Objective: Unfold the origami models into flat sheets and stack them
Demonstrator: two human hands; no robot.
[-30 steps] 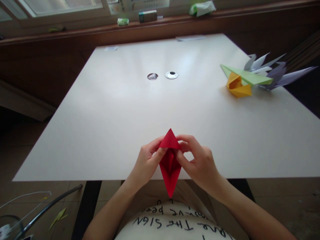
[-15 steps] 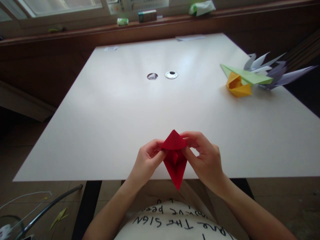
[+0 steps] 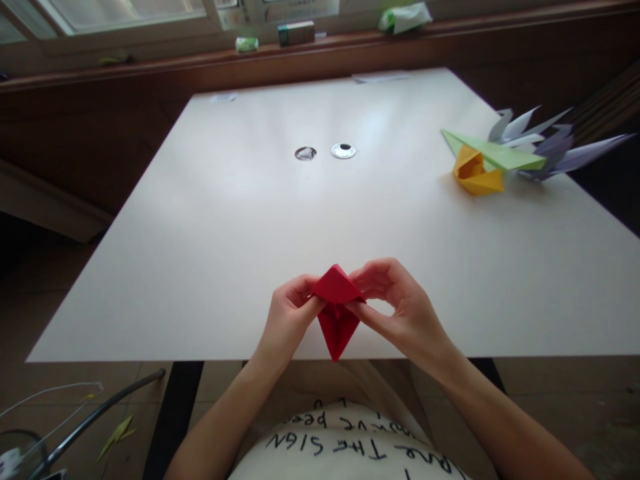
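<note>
The folded red paper point(image 3: 336, 310) hangs above the near edge of the white counter point(image 3: 250, 220), its lower tip pointing down toward the person. The left hand point(image 3: 289, 319) pinches its left corner; the right hand point(image 3: 400, 307) pinches its right corner, so each grip is pressed together on the paper between them.

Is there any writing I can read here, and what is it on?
"THE SIGN", upside down, on the white shirt; the other handwritten words there are cut off or unclear.
Green box on the window ledge: print too small to read.
Papers behind the window glass: blurred.
</note>
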